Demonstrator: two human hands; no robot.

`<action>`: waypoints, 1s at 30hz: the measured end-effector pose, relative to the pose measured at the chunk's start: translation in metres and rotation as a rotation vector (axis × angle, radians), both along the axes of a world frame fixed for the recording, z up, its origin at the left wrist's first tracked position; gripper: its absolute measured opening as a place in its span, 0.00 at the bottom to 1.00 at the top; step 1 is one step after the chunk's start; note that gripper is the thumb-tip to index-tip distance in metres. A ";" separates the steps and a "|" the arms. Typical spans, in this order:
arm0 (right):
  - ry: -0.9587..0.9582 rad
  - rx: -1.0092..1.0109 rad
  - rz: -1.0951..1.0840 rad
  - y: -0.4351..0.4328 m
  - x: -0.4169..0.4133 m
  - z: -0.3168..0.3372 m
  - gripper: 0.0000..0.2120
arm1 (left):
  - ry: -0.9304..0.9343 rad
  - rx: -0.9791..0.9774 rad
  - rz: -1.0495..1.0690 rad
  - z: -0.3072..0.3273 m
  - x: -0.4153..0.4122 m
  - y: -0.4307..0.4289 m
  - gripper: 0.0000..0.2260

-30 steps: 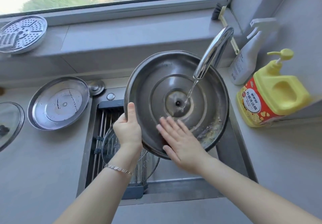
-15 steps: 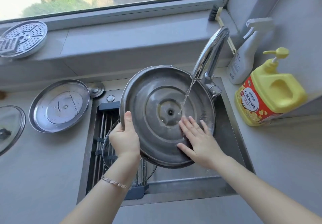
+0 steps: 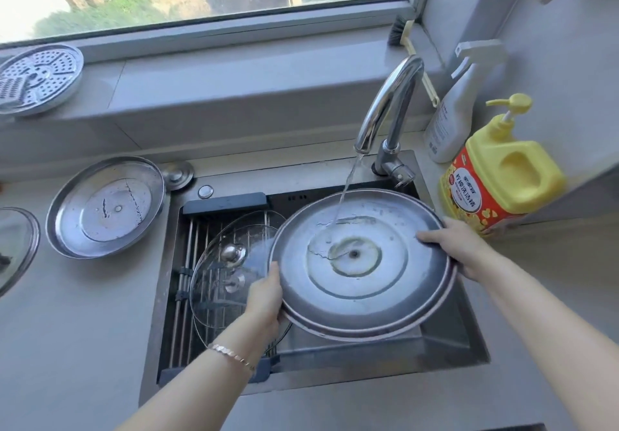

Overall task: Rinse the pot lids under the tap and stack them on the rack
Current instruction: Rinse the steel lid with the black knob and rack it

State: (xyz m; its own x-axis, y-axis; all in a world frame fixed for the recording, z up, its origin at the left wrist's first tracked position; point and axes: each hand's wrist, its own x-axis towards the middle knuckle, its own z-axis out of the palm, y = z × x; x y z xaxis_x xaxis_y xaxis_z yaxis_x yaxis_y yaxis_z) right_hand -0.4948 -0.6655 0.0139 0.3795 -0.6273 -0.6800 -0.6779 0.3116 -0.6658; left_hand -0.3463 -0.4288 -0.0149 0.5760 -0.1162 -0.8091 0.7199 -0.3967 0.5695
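A large steel pot lid (image 3: 395,283) lies almost flat over the sink, its inner side up, under the running tap (image 3: 388,102). Water lands on its upper middle and pools there. My left hand (image 3: 264,300) grips the lid's left rim and my right hand (image 3: 459,246) grips its right rim. A glass lid (image 3: 227,279) with a metal knob rests on the rack (image 3: 187,263) set in the sink's left half, partly under the steel lid. Another steel lid (image 3: 107,206) lies inner side up on the counter to the left.
Left edge of the counter holds part of a glass lid (image 3: 16,246). A perforated steamer plate (image 3: 37,78) sits on the sill. A yellow soap bottle (image 3: 502,176), a white spray bottle (image 3: 459,108) and a brush (image 3: 415,51) stand right of the tap.
The steel lid has dropped from a tilted, upright hold to nearly flat and shifted right. My right hand left the lid's inner face and now grips its right rim.
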 end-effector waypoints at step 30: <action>-0.198 -0.426 0.465 0.087 0.076 0.020 0.20 | -0.578 -0.156 -0.227 0.060 -0.017 -0.041 0.21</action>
State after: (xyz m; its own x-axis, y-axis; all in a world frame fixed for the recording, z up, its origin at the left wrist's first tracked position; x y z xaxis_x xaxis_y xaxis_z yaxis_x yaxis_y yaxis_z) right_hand -0.4185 -0.5787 0.0340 0.7682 -0.5667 -0.2980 -0.5304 -0.3025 -0.7920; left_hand -0.3636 -0.4698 0.0455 0.8614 -0.3784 -0.3387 0.1866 -0.3844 0.9041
